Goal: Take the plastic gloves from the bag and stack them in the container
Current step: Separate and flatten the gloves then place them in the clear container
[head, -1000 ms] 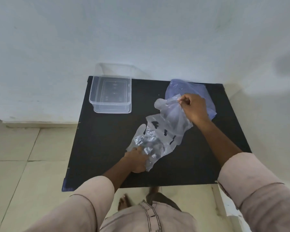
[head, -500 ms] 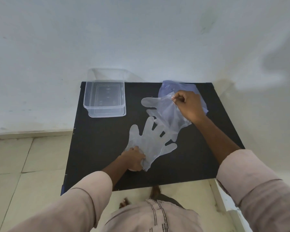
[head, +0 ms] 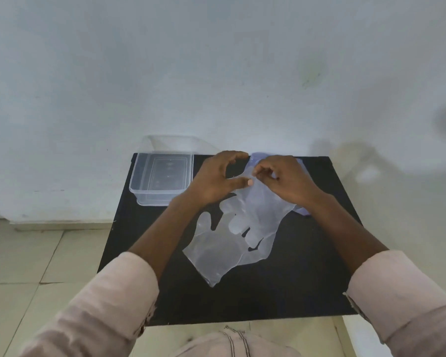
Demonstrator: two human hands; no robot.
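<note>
Gloves came first in view: one plastic glove (head: 216, 256) lay flat on the black table (head: 281, 292), set down loose. Beyond it a second glove (head: 258, 207) hung from both hands, likely to spread it before stacking. The left hand (head: 214, 179) pinched its cuff edge; the right hand (head: 289, 181) gripped the same edge. Behind sat the bluish bag (head: 302, 212) and, far left, the clear container (head: 162, 176), apparently empty.
</note>
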